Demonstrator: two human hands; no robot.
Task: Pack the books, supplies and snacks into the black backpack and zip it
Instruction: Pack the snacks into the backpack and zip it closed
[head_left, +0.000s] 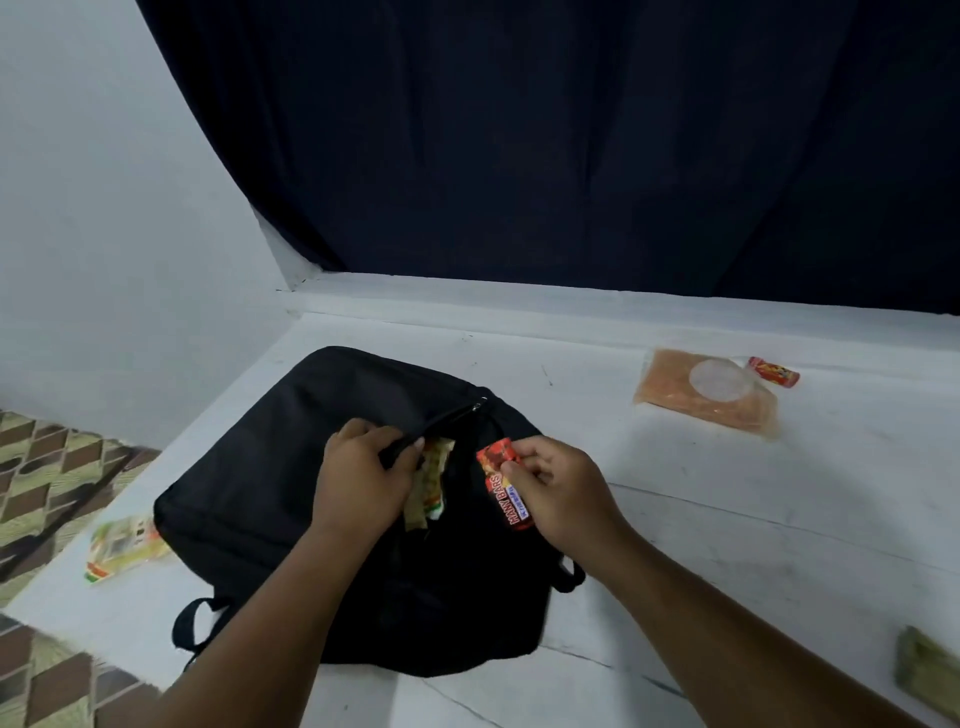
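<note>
Right hand (558, 486) fingers pinch a red snack bar (503, 488) above the black backpack (291, 499) on the white tabletop (727, 519); left hand (363, 470) grips the open zipper edge.

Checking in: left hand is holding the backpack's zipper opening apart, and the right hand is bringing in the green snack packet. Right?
Not quite. The head view shows the right hand pinching a red snack bar, not a green packet. The rest stands: the left hand holds the zipper opening of the black backpack apart.
</note>
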